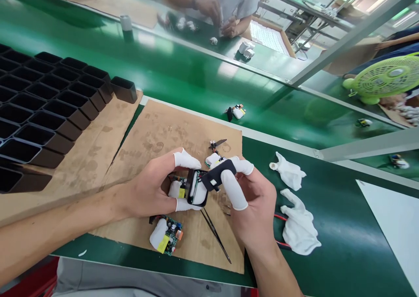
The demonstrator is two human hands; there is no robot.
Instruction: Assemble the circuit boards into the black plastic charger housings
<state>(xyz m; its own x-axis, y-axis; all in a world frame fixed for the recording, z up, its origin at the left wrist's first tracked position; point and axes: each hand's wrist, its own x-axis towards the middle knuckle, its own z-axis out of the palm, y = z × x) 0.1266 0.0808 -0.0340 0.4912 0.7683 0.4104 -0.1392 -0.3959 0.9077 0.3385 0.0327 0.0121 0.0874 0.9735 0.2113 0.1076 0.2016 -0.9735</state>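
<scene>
My left hand (147,190), with white finger cots on the thumb and finger, grips a black rectangular plastic housing (189,188). Inside its open end a white block and a green board edge show. In my right hand (253,201), also in finger cots, a flat black end cap (218,175) is pinched at the housing's mouth; whether it touches the rim I cannot tell. Below my left hand lies a circuit board (167,236) with a white wrapped part and yellow label. Another board (213,159) is partly hidden behind my right fingers. Black tweezers (216,235) lie beneath the hands.
Cardboard (183,122) covers the green bench under my hands. Rows of black housings (49,100) stand at left. White gloves or cloths (299,227) lie at right over red-handled pliers (282,245). A conveyor belt (163,65) carries a board (236,111). Beyond it, a person works near a green fan (389,76).
</scene>
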